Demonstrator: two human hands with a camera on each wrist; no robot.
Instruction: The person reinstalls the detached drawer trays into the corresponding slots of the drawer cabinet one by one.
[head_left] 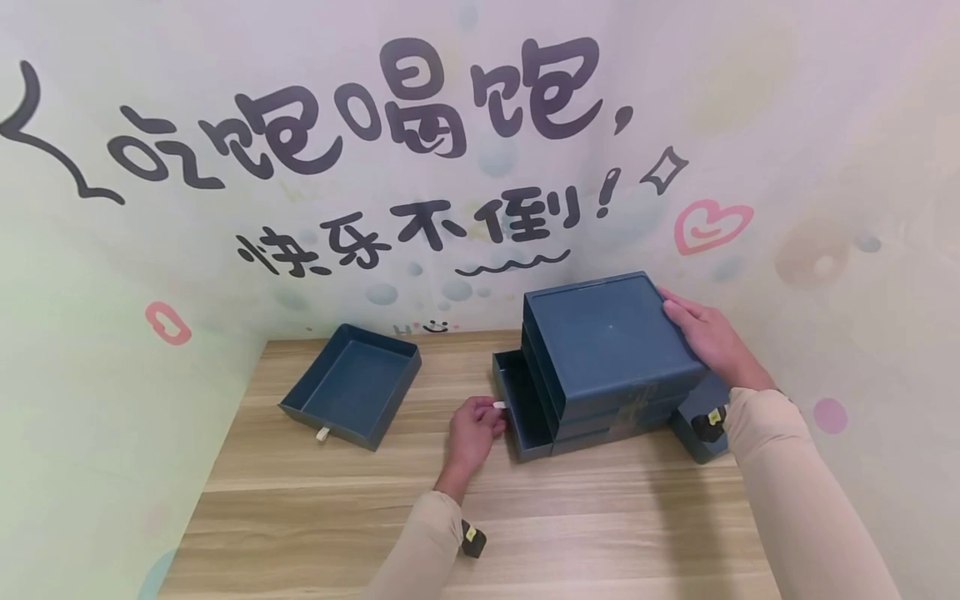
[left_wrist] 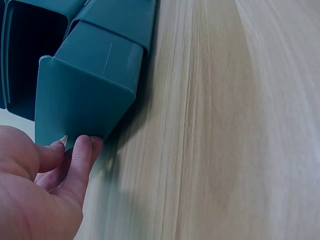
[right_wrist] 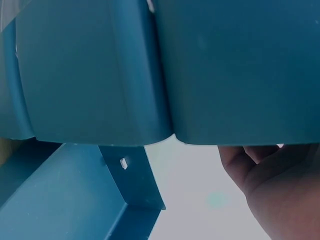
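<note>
A dark blue drawer cabinet point(head_left: 611, 342) with stacked levels stands right of centre on the table. Its bottom drawer point(head_left: 529, 404) sticks partway out at the left end, with nothing seen inside. Between thumb and fingers, my left hand point(head_left: 472, 433) pinches the small white pull tab point(left_wrist: 64, 140) on that drawer's front. My right hand point(head_left: 711, 337) lies against the upper right end of the cabinet, its fingers extended along the far edge. In the right wrist view the cabinet hides most of that hand's fingers.
A separate blue drawer point(head_left: 352, 375) with a white tab lies on the wooden table point(head_left: 300, 525) at the left. Another blue drawer point(head_left: 693, 442) sits by the cabinet's right end, partly behind my right arm. A printed wall point(head_left: 420, 275) closes off the back.
</note>
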